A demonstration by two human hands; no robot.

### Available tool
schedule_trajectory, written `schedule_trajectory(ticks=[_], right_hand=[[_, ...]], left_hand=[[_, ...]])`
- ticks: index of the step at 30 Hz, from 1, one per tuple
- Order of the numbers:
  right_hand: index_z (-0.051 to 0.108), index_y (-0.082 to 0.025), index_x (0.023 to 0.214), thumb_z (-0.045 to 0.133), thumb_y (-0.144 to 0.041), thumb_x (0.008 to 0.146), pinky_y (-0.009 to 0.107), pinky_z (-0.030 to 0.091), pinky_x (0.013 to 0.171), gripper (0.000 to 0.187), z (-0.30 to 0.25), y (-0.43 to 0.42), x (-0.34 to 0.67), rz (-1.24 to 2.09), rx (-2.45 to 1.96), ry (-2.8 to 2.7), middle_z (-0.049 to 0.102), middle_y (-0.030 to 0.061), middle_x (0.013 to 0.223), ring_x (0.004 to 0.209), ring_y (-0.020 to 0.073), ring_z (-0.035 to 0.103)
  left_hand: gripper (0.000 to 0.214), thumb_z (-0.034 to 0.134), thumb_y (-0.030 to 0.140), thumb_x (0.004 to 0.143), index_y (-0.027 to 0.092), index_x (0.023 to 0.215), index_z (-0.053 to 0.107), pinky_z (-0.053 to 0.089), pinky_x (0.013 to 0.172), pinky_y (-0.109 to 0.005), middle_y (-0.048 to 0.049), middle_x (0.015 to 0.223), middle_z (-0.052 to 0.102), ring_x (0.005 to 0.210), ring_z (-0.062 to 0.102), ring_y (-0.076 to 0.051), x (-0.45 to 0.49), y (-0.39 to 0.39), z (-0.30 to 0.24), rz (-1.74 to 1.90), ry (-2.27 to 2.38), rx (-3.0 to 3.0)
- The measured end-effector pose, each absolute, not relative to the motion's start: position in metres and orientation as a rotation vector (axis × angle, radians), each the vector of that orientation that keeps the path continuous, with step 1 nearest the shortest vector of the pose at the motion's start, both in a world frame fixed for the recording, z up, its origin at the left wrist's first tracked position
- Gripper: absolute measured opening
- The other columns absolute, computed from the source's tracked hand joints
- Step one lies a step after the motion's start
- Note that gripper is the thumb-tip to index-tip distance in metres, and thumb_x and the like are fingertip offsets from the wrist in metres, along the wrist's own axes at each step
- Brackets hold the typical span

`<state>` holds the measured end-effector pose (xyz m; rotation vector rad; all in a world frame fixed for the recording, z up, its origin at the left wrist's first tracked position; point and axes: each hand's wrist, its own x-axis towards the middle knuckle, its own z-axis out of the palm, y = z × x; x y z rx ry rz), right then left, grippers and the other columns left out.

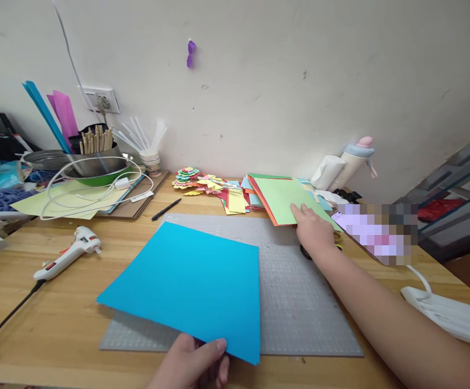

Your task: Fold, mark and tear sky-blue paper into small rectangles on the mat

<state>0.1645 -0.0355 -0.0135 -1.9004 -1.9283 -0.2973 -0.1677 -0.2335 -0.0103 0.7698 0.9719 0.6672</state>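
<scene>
A blue sheet of paper [190,281], with a second edge showing at its lower right corner, is tilted above the grey cutting mat [300,313]. My left hand [196,359] pinches its near edge, thumb on top and fingers curled beneath. Farther back on the right, my right hand [314,227] is at the near edge of a stack of coloured paper [279,197], light green on top with orange and red below. Its fingertips lie over the green sheet; the thumb is hidden. Partly under that hand are scissors [306,252] with black and yellow handles.
A glue gun [67,254] lies at left, near a black pen [166,209]. Behind are folded paper pieces [202,183], a pot of wooden sticks [97,151] and a cup of white sticks [150,162]. A phone [368,235], power strip [449,319] and bottle [352,162] stand right.
</scene>
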Motion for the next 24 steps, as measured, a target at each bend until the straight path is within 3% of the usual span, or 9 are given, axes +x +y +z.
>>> schedule_trajectory(ticks=[4,7,10,11,13,15,18,21,24], right_hand=[[0.054,-0.024,0.134,0.039,-0.008,0.084,0.068,0.025,0.105,0.054,-0.014,-0.021,0.158,-0.054,-1.906,-2.028,0.05,0.0158,0.143,0.134,0.0374,0.041],[0.051,-0.022,0.136,0.052,-0.018,0.081,0.075,0.008,0.105,0.055,-0.006,-0.025,0.146,0.183,-1.881,-2.06,0.041,0.0161,0.149,0.139,0.0404,0.031],[0.046,-0.022,0.138,0.063,-0.028,0.076,0.068,-0.001,0.11,0.065,0.01,-0.048,0.129,0.401,-1.809,-2.018,0.036,0.014,0.153,0.143,0.0387,0.021],[0.045,-0.024,0.137,0.061,-0.03,0.079,0.063,0.003,0.114,0.061,0.015,-0.059,0.121,0.476,-1.775,-1.989,0.036,0.0121,0.153,0.143,0.0354,0.023],[0.047,-0.023,0.131,0.049,-0.039,0.088,0.055,0.03,0.111,0.045,0.023,-0.085,0.106,0.655,-1.742,-1.881,0.047,0.0146,0.145,0.133,0.0315,0.044],[0.05,-0.022,0.114,0.039,-0.052,0.092,0.048,0.056,0.081,0.039,0.025,-0.11,0.091,0.92,-1.743,-1.764,0.065,0.0164,0.118,0.099,0.0294,0.069],[0.045,-0.022,0.099,0.032,-0.059,0.092,0.036,0.057,0.051,0.04,0.021,-0.139,0.073,1.315,-1.693,-1.634,0.07,0.0103,0.089,0.064,0.023,0.072],[0.046,-0.02,0.094,0.039,-0.063,0.089,0.029,0.055,0.049,0.043,0.014,-0.151,0.061,1.743,-1.534,-1.394,0.069,0.0059,0.076,0.059,0.0185,0.07],[0.051,-0.019,0.093,0.06,-0.06,0.078,0.025,0.052,0.049,0.045,0.009,-0.15,0.055,1.892,-1.405,-1.203,0.068,0.0034,0.073,0.057,0.0149,0.066]], left_hand=[[0.049,0.071,0.057,0.07,0.015,0.049,0.055,0.027,0.055,-0.024,0.001,0.048,0.049,0.049,0.038,-0.008,-0.167,-0.234,-0.007,0.693,0.95,0.757],[0.044,0.074,0.052,0.069,0.015,0.053,0.057,0.029,0.053,-0.022,-0.0009,0.05,0.055,0.048,0.043,-0.008,-0.166,-0.234,-0.006,0.732,0.931,0.664],[0.037,0.077,0.048,0.066,0.015,0.065,0.061,0.032,0.05,-0.022,-0.0034,0.053,0.061,0.048,0.049,-0.011,-0.164,-0.233,-0.005,0.776,0.922,0.497],[0.037,0.078,0.048,0.066,0.015,0.067,0.061,0.032,0.049,-0.022,-0.0039,0.053,0.061,0.047,0.049,-0.011,-0.164,-0.233,-0.004,0.778,0.927,0.458],[0.039,0.079,0.048,0.066,0.015,0.065,0.059,0.033,0.047,-0.021,-0.0041,0.05,0.06,0.044,0.048,-0.01,-0.162,-0.232,-0.002,0.775,0.958,0.421],[0.042,0.08,0.049,0.065,0.015,0.063,0.057,0.032,0.046,-0.019,-0.0038,0.048,0.059,0.043,0.047,-0.008,-0.159,-0.231,0.0,0.784,1.01,0.425],[0.045,0.078,0.054,0.065,0.015,0.065,0.056,0.029,0.042,-0.018,-0.003,0.047,0.058,0.04,0.045,-0.008,-0.155,-0.231,0.003,0.804,1.087,0.46],[0.048,0.072,0.061,0.068,0.015,0.073,0.061,0.024,0.038,-0.018,-0.0024,0.047,0.059,0.035,0.042,-0.007,-0.151,-0.229,0.004,0.776,1.154,0.544],[0.056,0.064,0.069,0.071,0.014,0.08,0.065,0.022,0.037,-0.02,-0.0025,0.049,0.06,0.033,0.04,-0.007,-0.15,-0.226,0.004,0.645,1.175,0.68]])
